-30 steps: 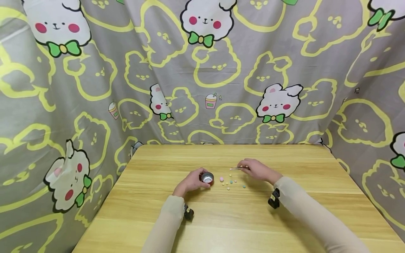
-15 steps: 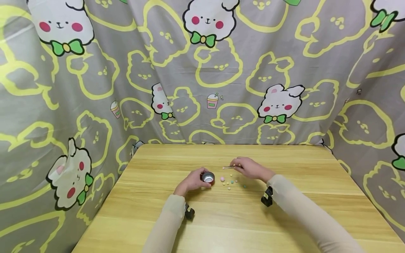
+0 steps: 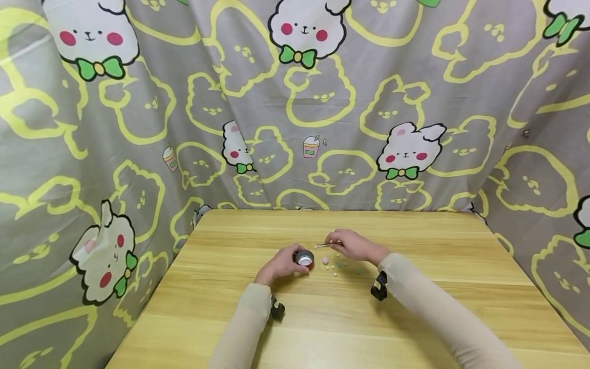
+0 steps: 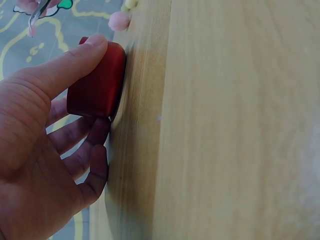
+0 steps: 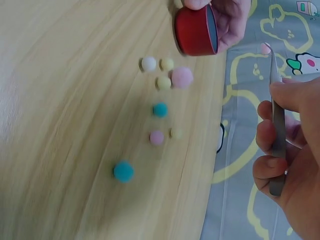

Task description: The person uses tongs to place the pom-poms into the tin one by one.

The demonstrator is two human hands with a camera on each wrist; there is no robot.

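My left hand grips a small round red tin by its sides on the table. The tin's silvery inside faces up, and it looks bare where it shows in the head view. In my right hand I pinch metal tweezers, whose tips hold a small pink pom-pom above the table, to the right of the tin. Between the hands lie several loose pom-poms: a larger pink one, a white one, a teal one, and some pale yellow ones.
The wooden table stretches around both hands. A grey patterned curtain hangs behind it and along both sides. Each wrist carries a black camera mount.
My right hand has moved left with the tweezers and the pink pom-pom, closer to the tin. My left hand keeps holding the tin in place.
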